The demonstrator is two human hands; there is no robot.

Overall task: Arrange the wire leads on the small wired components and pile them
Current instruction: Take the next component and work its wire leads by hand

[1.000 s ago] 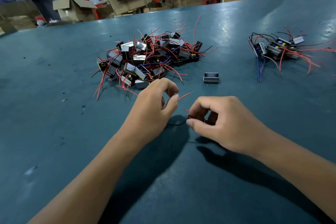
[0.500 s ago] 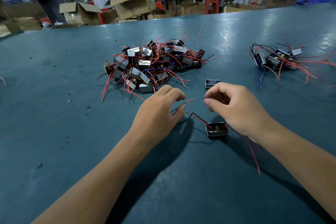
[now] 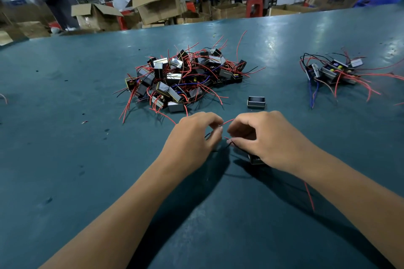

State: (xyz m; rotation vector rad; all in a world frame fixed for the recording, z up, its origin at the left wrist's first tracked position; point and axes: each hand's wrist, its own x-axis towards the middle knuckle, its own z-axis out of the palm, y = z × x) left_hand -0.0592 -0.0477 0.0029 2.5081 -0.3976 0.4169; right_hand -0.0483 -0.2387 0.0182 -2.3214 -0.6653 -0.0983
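Observation:
One small wired component (image 3: 255, 160) lies on the teal table, mostly hidden under my right hand (image 3: 269, 140). My left hand (image 3: 193, 134) pinches a thin red lead (image 3: 227, 122) that arcs between the two hands. The thumb and fingers of my right hand pinch red and black leads close to the component. A long red lead (image 3: 309, 196) trails out below my right forearm. A big tangled heap of components (image 3: 181, 78) with red wires lies beyond my left hand. A smaller pile (image 3: 332, 72) sits at the far right.
A single bare component without wires (image 3: 256, 102) stands just beyond my right hand. The teal table (image 3: 65, 159) stretches wide on all sides. Behind its far edge are open cardboard boxes (image 3: 159, 4), red stools and several people at benches.
My right hand has dropped back down over the component and closed in toward my left hand. It now pinches leads there. The left hand still holds the red lead.

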